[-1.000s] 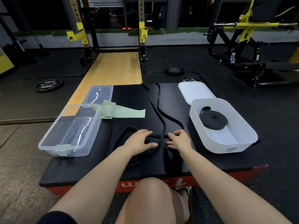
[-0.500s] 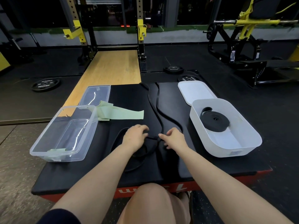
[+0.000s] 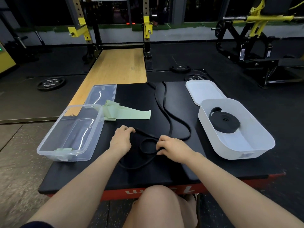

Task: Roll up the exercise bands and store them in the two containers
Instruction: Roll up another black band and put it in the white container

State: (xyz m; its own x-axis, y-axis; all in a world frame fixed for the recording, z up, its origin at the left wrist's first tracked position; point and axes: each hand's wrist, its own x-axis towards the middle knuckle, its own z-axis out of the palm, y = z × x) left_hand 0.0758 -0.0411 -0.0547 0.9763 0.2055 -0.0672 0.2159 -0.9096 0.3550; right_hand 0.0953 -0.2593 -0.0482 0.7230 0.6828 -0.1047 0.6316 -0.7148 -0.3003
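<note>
1. Platform: black padded top with a red front edge bearing white lettering; carries every item listed below.
2. Loose black band: long, thin, unrolled. It runs from the far edge of the platform toward the person in wavy lines, bends back near the white container, and ends in a small coil and a wider loop between the two hands.
3. Left hand: knuckles up, fingers curled down onto the loose black band at the left end of the loop; whether it pinches or only presses cannot be told.
4. Right hand: fingers and thumb curled, pinching the band at the right side of the small coil.
5. White container: open, oblong, right side of the platform, just beside the far bend of the loose band.
6. Rolled black band: flat spiral lying inside the white container, one end sticking out at the upper left.
7. White lid: flat on the platform, behind the white container and touching its far rim.
8. Clear container: transparent, open, left side of the platform, overhanging the left edge; a small piece of pale green material lies at its near end.
9. Clear lid: flat, behind the clear container.
10. Green band: pale, flat, partly folded, lying between the clear container and the loose black band, its left end bunched against the container's far corner.
11. Weight plates: black, on the gym floor beyond the platform.
12. Knee: bare, in the foreground below the platform edge.
</note>
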